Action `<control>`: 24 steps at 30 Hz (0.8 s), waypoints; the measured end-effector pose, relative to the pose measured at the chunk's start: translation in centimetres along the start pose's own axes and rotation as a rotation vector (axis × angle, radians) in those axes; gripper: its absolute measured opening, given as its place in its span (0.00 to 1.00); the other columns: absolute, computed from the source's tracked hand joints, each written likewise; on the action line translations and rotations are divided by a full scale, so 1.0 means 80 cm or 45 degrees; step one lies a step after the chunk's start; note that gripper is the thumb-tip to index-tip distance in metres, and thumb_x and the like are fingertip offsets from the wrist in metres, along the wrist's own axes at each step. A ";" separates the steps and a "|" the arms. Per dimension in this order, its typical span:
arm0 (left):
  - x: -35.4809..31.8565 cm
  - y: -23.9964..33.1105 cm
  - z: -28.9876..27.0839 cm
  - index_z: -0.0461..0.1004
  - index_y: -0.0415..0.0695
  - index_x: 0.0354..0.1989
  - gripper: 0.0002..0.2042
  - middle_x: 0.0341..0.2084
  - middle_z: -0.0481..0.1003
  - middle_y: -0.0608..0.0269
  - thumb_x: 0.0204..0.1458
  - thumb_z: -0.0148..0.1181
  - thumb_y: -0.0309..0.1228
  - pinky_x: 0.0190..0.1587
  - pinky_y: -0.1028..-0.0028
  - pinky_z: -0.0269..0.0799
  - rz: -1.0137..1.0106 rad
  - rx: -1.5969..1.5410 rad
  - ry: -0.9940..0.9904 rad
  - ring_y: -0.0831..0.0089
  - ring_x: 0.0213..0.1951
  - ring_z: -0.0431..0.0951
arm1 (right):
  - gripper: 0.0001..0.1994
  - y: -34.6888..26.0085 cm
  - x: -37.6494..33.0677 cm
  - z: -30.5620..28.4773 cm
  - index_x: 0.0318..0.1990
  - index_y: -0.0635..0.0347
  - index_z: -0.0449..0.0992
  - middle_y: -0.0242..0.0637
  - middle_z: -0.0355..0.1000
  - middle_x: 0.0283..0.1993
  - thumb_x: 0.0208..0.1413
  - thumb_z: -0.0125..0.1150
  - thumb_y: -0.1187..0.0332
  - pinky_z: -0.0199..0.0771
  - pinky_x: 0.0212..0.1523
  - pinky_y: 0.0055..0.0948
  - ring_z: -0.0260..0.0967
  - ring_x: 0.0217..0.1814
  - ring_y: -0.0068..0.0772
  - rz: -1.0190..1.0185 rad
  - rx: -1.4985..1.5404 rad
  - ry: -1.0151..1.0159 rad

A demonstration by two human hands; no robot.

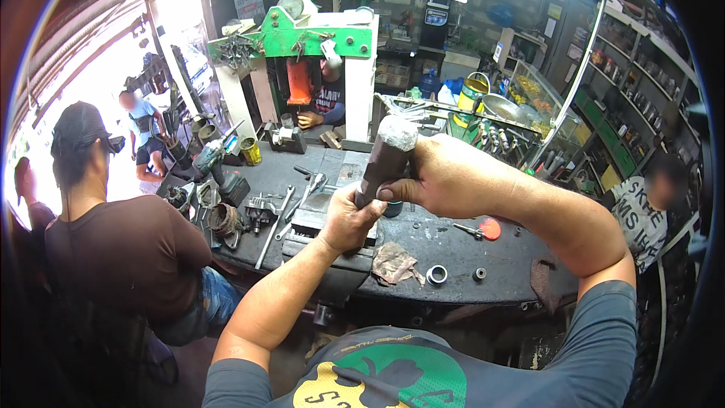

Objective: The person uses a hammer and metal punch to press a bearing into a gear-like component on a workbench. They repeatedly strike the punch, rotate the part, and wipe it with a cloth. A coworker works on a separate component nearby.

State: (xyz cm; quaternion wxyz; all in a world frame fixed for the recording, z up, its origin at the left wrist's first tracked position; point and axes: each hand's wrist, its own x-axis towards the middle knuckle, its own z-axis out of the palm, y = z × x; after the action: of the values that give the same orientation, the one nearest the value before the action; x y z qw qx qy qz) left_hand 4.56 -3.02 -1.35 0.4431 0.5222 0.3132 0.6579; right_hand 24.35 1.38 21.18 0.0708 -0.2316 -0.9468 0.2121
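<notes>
Upright in front of me is a thick dark metal bar [377,166] with a bright, battered round top, like a heavy hammer head. My left hand [349,219] is closed around its lower part. My right hand [430,174] is closed against its upper right side, thumb below; whether a handle lies inside that fist is hidden. Beneath my left hand, a bench vise [340,272] stands at the bench's front edge, its jaws partly covered by my hand and forearm. A crumpled rag [396,263] lies right of the vise, beside a metal ring [436,275] and a small bushing [479,274].
Wrenches [276,227] and greasy metal parts [224,219] crowd the dark workbench [453,291] on the left. A red disc [490,228] lies at right. Behind stands a green-topped press [317,41] with a person beyond it. A co-worker [124,249] is close on my left; another person [642,208] is at far right.
</notes>
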 end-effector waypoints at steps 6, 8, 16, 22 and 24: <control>0.028 -0.004 -0.002 0.77 0.44 0.40 0.12 0.26 0.74 0.75 0.71 0.68 0.38 0.28 0.79 0.65 0.096 0.116 0.232 0.88 0.26 0.68 | 0.26 0.008 -0.014 0.000 0.63 0.57 0.78 0.56 0.86 0.49 0.66 0.75 0.52 0.84 0.57 0.53 0.85 0.54 0.64 -0.022 -0.089 0.072; 0.027 0.003 0.007 0.76 0.44 0.43 0.12 0.26 0.72 0.74 0.74 0.65 0.40 0.28 0.79 0.65 0.147 0.096 0.246 0.87 0.26 0.68 | 0.25 0.016 -0.018 0.004 0.63 0.57 0.79 0.56 0.86 0.49 0.66 0.75 0.53 0.84 0.56 0.53 0.84 0.54 0.64 0.007 -0.078 0.085; 0.012 -0.010 0.001 0.73 0.45 0.50 0.19 0.29 0.72 0.73 0.73 0.65 0.50 0.34 0.79 0.69 0.161 0.116 0.257 0.84 0.30 0.70 | 0.17 0.025 -0.011 -0.005 0.58 0.52 0.85 0.44 0.87 0.51 0.67 0.76 0.56 0.83 0.58 0.46 0.86 0.56 0.51 0.013 -0.006 0.068; 0.007 -0.022 -0.002 0.71 0.46 0.54 0.22 0.30 0.74 0.73 0.70 0.67 0.52 0.34 0.79 0.68 0.228 0.410 0.282 0.84 0.30 0.71 | 0.24 0.048 0.009 0.000 0.62 0.57 0.79 0.55 0.86 0.50 0.65 0.75 0.54 0.83 0.58 0.53 0.85 0.55 0.62 -0.099 0.035 0.091; 0.002 -0.025 -0.006 0.71 0.45 0.55 0.24 0.32 0.73 0.73 0.70 0.66 0.55 0.36 0.78 0.67 0.220 0.242 0.218 0.83 0.32 0.69 | 0.26 0.042 0.015 -0.003 0.62 0.59 0.79 0.55 0.86 0.50 0.65 0.75 0.52 0.83 0.59 0.53 0.85 0.56 0.62 -0.078 -0.036 0.059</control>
State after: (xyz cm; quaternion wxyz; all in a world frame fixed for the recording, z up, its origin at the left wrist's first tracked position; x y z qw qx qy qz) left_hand 4.61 -2.01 -3.19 0.3051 0.5289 0.3647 0.7030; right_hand 24.71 4.76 19.97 0.0959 -0.2085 -0.9544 0.1910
